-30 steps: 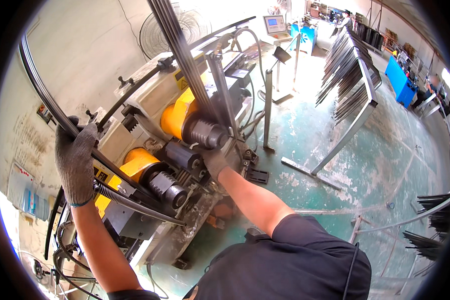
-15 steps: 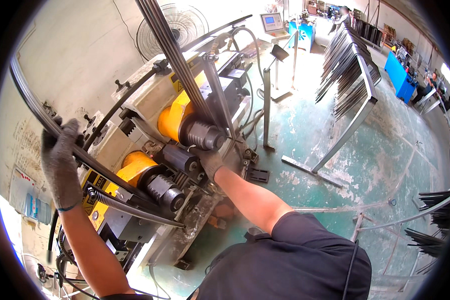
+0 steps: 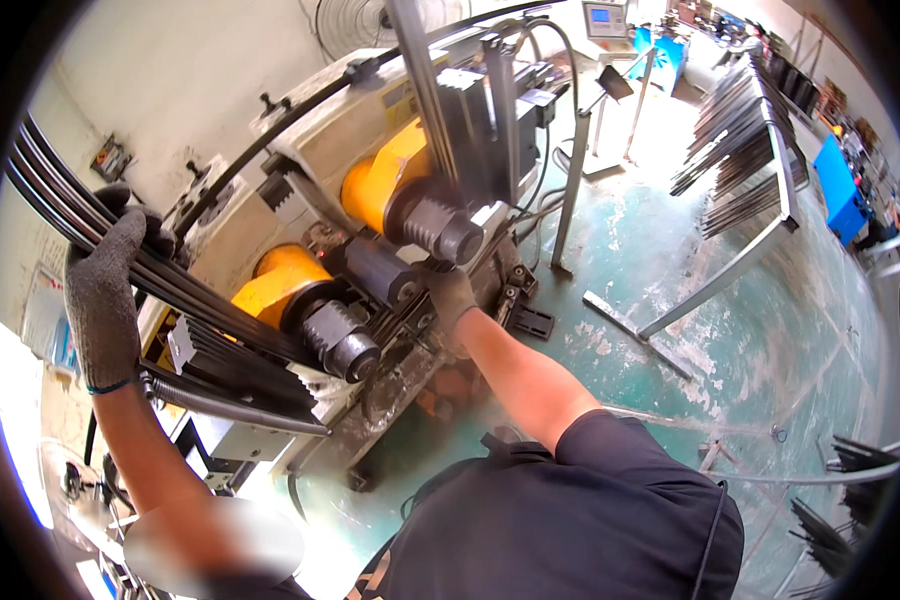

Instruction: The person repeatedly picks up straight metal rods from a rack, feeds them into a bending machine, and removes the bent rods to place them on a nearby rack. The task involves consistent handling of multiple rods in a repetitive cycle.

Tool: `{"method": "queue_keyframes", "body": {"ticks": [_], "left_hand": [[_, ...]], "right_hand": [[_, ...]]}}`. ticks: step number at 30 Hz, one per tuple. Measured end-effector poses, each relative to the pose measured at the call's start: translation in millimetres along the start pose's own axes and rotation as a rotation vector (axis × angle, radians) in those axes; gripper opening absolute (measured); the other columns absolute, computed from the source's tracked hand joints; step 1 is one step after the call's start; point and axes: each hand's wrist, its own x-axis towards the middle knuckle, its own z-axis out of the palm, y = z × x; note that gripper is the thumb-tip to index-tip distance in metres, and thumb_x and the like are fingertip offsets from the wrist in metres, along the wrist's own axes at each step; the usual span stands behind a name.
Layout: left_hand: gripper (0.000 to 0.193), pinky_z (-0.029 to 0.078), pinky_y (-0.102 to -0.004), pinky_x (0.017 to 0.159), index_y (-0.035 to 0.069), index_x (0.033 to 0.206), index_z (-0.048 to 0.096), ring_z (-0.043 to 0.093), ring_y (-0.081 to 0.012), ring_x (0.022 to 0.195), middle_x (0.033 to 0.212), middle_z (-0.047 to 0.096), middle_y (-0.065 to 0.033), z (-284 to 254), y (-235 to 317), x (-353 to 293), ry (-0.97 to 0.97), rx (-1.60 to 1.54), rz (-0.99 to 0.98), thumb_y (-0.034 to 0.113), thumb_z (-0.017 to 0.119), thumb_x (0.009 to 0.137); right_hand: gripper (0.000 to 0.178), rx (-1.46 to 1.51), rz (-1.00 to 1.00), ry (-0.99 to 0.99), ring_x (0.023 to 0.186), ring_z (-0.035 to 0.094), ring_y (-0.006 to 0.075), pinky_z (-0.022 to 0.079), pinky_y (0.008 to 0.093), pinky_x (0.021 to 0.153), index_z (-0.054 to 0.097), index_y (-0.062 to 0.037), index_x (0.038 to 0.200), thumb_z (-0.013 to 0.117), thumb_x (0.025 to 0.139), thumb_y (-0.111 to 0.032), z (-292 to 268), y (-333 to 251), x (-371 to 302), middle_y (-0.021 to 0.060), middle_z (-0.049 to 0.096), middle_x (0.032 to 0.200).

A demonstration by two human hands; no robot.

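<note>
My gloved left hand point(image 3: 108, 295) is closed around a bundle of long black rods point(image 3: 55, 200), which slants down to the left steel roller point(image 3: 332, 335) of a bending machine. My right hand point(image 3: 452, 292), also gloved, reaches in just under the right steel roller point(image 3: 442, 228), beside a dark cylindrical block point(image 3: 382, 270). Its fingertips are hidden there, so what they touch does not show. Another set of rods point(image 3: 417, 75) rises steeply beside the right roller. Yellow arms point(image 3: 380, 190) carry both rollers. A dark ridged block point(image 3: 245, 365) sits below the left bundle.
A ribbed hose point(image 3: 240, 408) crosses the machine's near side. Right of it stands a metal post point(image 3: 573, 190). Farther off, a rack point(image 3: 730, 275) bears many dark rods. More dark rods point(image 3: 830, 535) lie at the lower right. A fan point(image 3: 370, 25) stands behind the machine.
My view has shifted, so the machine sits farther right. The left rods now show spread apart under my left hand. Dark ridged blocks now stand out beside both rollers.
</note>
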Motion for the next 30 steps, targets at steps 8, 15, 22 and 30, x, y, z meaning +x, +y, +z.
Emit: {"method": "queue_keyframes", "body": {"ticks": [8,15,22,30], "left_hand": [[0.049,0.061,-0.0358,0.083,-0.003,0.138,0.057,0.072,-0.0209,0.09,0.099,0.074,-0.0112,-5.5,-6.4,1.0,-0.003,0.118,-0.031,0.027,0.068,0.101],[0.049,0.063,-0.037,0.086,-0.003,0.139,0.055,0.073,-0.0227,0.094,0.103,0.073,-0.012,-15.6,-8.5,-1.8,-0.027,0.239,-0.046,0.028,0.066,0.102],[0.046,0.063,-0.0378,0.087,-0.002,0.138,0.056,0.074,-0.0235,0.095,0.104,0.073,-0.0117,-5.3,1.8,-2.9,0.01,0.159,-0.11,0.026,0.066,0.103],[0.047,0.065,-0.0363,0.088,0.001,0.133,0.065,0.078,-0.0234,0.097,0.105,0.077,-0.0132,-9.8,-0.3,-3.5,-0.003,0.204,-0.141,0.035,0.069,0.101]], "right_hand": [[0.027,-0.029,-0.008,0.001,0.07,0.066,0.0157,0.051,0.0355,0.067,0.076,0.0034,0.087,0.078,0.089,-0.024,-1.2,2.5,6.4,0.0071,0.073,0.077],[0.029,0.058,-0.065,-0.034,0.082,0.066,0.0164,0.05,0.0361,0.076,0.074,0.0042,0.111,0.079,0.09,-0.016,2.9,14.8,14.4,0.0082,0.074,0.092],[0.025,-0.022,-0.029,-0.182,0.084,0.071,0.0193,0.056,0.0369,0.072,0.074,0.0035,0.111,0.077,0.092,-0.012,-13.1,46.5,40.5,0.0095,0.075,0.1],[0.026,-0.081,-0.22,-0.243,0.09,0.07,0.0242,0.054,0.0395,0.079,0.071,0.0021,0.113,0.073,0.094,-0.016,-17.2,55.7,43.1,0.0142,0.075,0.101]]}}
